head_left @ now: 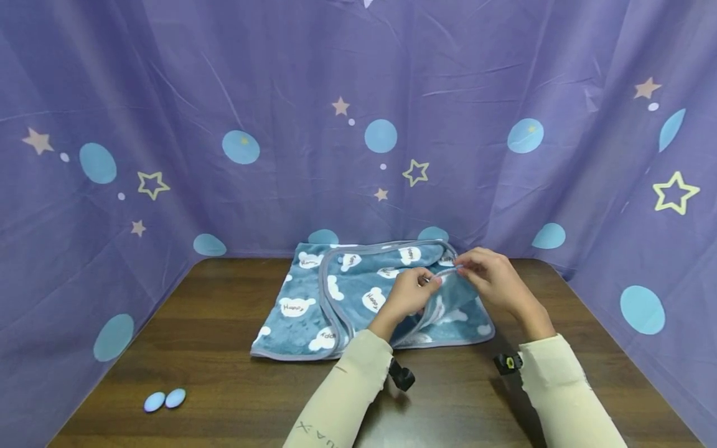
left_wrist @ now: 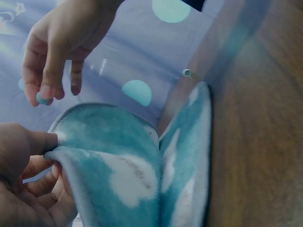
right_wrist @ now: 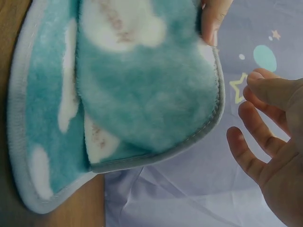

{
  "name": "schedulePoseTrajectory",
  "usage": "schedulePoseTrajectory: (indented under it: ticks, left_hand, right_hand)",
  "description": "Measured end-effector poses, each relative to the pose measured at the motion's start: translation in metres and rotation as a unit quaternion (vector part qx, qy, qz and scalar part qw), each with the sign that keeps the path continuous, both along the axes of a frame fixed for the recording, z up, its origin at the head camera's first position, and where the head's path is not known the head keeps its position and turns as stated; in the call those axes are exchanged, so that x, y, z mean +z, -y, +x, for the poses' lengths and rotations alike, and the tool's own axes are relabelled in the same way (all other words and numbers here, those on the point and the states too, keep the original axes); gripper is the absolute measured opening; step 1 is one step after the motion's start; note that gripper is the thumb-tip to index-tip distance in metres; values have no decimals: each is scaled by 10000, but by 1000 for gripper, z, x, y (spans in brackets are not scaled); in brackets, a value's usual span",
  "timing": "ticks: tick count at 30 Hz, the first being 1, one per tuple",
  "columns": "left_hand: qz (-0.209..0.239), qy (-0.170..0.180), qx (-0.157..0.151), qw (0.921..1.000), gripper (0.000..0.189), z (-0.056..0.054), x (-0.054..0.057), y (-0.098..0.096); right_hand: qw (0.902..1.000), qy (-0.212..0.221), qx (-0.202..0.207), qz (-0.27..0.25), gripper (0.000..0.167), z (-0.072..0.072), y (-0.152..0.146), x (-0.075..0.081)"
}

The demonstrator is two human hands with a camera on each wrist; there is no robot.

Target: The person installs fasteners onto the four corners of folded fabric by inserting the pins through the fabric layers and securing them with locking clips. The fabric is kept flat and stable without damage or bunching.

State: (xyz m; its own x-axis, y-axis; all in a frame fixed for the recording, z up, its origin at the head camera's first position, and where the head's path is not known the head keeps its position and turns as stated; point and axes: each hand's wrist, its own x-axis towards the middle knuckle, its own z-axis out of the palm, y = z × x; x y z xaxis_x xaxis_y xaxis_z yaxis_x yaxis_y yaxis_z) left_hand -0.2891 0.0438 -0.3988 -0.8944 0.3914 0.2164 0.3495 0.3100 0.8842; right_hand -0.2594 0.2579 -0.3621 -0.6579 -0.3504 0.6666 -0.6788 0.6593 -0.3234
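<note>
A teal fleece blanket [head_left: 350,298] with white patches, dark lettering and grey edging lies folded on the wooden table. My left hand [head_left: 411,291] pinches its raised edge between thumb and fingers, as the left wrist view shows beside the lifted flap [left_wrist: 109,127]. Close to that edge is my right hand [head_left: 493,280], its fingertips overlapping the edging in the head view. Both wrist views show a gap between this hand [right_wrist: 274,127] and the fabric, with the fingers loosely bent. Under the lifted flap, a lower layer [right_wrist: 47,118] of the blanket rests on the table.
Two small pale-blue oval objects [head_left: 165,400] sit at the table's front left. Behind and on both sides hangs a purple curtain [head_left: 313,174] with stars and blue dots. The brown wooden tabletop [head_left: 224,323] reaches to the curtain at the back.
</note>
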Motion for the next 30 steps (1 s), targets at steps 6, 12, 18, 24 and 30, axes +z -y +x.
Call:
schedulePoseTrajectory:
  ticks: [6, 12, 18, 24, 30]
  left_hand:
    - [493, -169, 245, 9983, 25, -3, 7, 4]
    - [538, -371, 310, 9974, 24, -3, 12, 7]
    - [444, -842, 399, 9947, 22, -2, 18, 5]
    - [486, -890, 349, 9942, 22, 4, 24, 5]
    - [414, -917, 158, 9948, 24, 7, 25, 5]
  right_hand:
    - [9996, -47, 252, 113, 25, 3, 2, 3]
    - [9986, 133, 460, 225, 22, 4, 2, 0]
    - [9982, 314, 476, 204, 22, 5, 0, -1]
    - [9981, 438, 413, 165, 19, 3, -2, -1]
    - [9992, 211, 324, 122, 20, 0, -2, -2]
